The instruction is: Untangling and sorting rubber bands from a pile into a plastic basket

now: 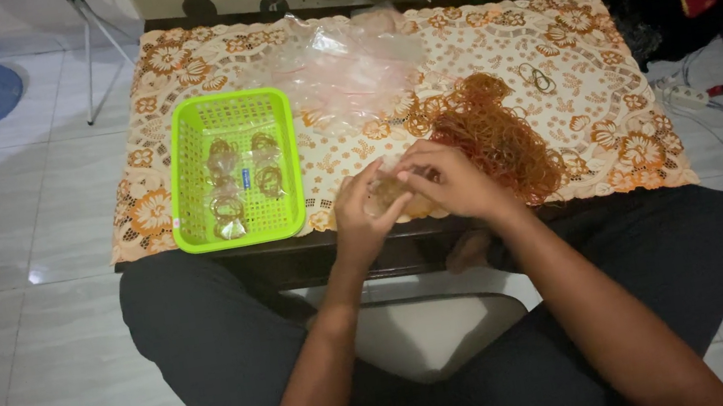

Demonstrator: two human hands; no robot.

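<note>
Head view: I see my left hand (362,217) and right hand (446,183) meeting at the near edge of the table (613,98), both pinched on a small clear bag of rubber bands (391,194), mostly hidden by the fingers. I judge it light, limp and slippery; the film crumples, so the bag's open edge looks like the best place to grip. A loose pile of rubber bands (495,135) lies just beside my right hand. Filled bags sit in the green basket (185,172) to the left, and empty plastic bags (351,66) lie farther back.
</note>
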